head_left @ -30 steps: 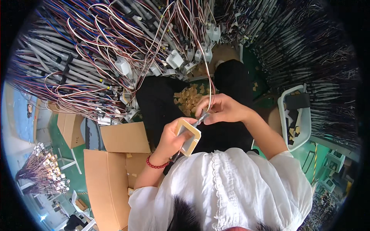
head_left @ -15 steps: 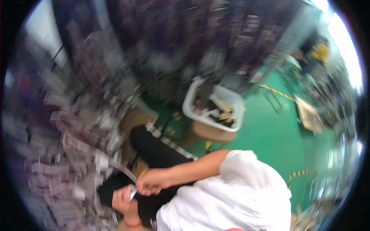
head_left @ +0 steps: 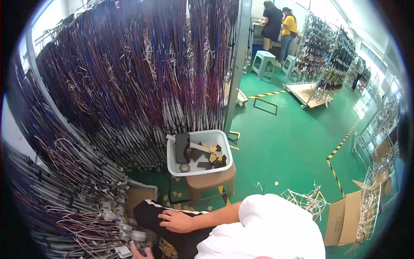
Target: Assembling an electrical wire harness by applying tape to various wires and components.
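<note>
My right hand (head_left: 176, 221) lies flat on my black trouser leg (head_left: 148, 212), fingers spread and holding nothing. At the bottom edge my left hand (head_left: 140, 253) is only partly in view. Its visible fingers stand apart beside a white connector block (head_left: 123, 251) at the end of a cable bundle; I cannot tell whether they touch it. Another white connector (head_left: 138, 235) sits just above those fingers. Bundles of cables (head_left: 82, 224) with reddish and white wires hang to the left of both hands.
Ahead stands a white tub (head_left: 199, 172) on a brown stool (head_left: 211, 181); it holds a phone (head_left: 182, 147), a tape roll (head_left: 184, 167) and foam pieces. A metal rack post (head_left: 237, 64) rises behind. An open carton (head_left: 343, 218) lies right. Two people stand far back.
My hands have parted: the right went from a pale strip to my leg, and the left sank toward the bottom edge. My view has turned, and the blur is gone.
</note>
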